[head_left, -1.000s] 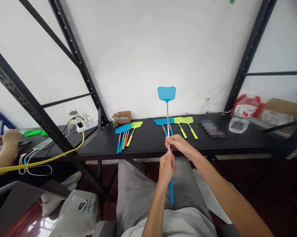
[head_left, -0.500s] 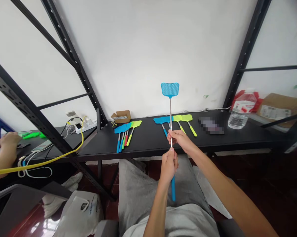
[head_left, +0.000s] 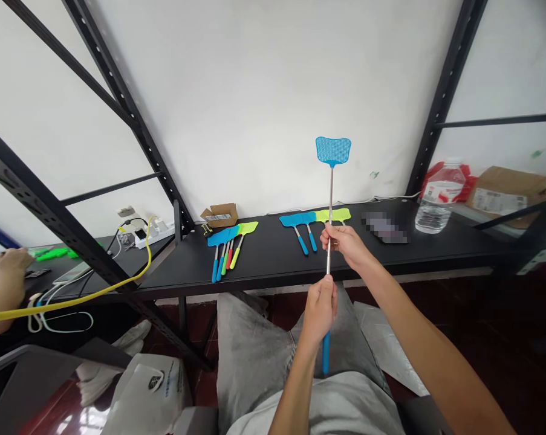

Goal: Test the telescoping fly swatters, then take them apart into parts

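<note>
A blue fly swatter point(head_left: 333, 151) stands upright before me, its mesh head at the top and its blue handle hanging below my hands. My left hand point(head_left: 320, 305) is closed around the lower metal shaft, just above the handle. Higher on the same shaft, the fingers of my right hand point(head_left: 344, 243) pinch the metal. Behind it on the black table point(head_left: 263, 260) lie two blue swatters point(head_left: 300, 220) and yellow-green swatters point(head_left: 341, 215), partly hidden by my right hand. Farther left is a fanned group of blue, green, red and yellow-green swatters point(head_left: 227, 248).
A small open cardboard box point(head_left: 219, 215) sits by the wall. On the right are a water bottle point(head_left: 437, 202), a larger carton point(head_left: 503, 193) and a blurred item point(head_left: 386, 228). A yellow cable point(head_left: 86, 297) crosses the left, near another person's hand point(head_left: 12, 263) and a power strip point(head_left: 157, 234).
The held swatter and both my hands have shifted to the right, and its head sits a little higher. Both hands keep their grip on the shaft.
</note>
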A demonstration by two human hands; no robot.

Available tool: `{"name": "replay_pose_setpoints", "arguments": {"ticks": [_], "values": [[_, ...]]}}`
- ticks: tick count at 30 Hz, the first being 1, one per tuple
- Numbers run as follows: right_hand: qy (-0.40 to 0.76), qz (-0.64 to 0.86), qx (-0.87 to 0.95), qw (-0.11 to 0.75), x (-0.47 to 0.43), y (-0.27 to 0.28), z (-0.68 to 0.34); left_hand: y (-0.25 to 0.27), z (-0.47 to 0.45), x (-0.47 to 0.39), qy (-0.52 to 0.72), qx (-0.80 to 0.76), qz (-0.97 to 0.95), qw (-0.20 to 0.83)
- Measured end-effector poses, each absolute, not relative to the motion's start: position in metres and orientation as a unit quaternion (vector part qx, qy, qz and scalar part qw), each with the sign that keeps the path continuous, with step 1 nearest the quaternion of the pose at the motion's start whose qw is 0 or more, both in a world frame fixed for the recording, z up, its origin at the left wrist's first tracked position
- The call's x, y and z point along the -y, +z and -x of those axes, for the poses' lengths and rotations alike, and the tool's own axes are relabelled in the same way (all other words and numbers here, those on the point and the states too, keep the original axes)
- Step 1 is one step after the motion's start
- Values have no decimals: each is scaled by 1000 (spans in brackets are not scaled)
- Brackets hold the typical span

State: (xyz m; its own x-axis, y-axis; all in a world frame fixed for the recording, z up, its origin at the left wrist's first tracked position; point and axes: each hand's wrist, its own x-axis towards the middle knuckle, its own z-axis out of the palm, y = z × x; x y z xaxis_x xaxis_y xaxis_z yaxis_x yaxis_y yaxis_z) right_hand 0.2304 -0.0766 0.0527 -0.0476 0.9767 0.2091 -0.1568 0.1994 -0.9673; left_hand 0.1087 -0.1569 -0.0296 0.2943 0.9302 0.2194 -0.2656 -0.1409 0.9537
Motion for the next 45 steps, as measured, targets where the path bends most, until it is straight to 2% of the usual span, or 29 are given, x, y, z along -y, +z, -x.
{"name": "replay_pose_setpoints", "arguments": {"ticks": [15,25,38,45], "values": [[486,367,473,637,74,56,-255,-29,-103,164,445,-335,-622,551],[525,365,516,570,76,50,-237,-40,-96,161,488,-334,-583,557],[512,347,678,397,83,31,-198,-40,-80,148,588,-325,-508,539],[513,326,710,355,91,29,-187,-40,-75,142,616,-327,-475,536]]}}
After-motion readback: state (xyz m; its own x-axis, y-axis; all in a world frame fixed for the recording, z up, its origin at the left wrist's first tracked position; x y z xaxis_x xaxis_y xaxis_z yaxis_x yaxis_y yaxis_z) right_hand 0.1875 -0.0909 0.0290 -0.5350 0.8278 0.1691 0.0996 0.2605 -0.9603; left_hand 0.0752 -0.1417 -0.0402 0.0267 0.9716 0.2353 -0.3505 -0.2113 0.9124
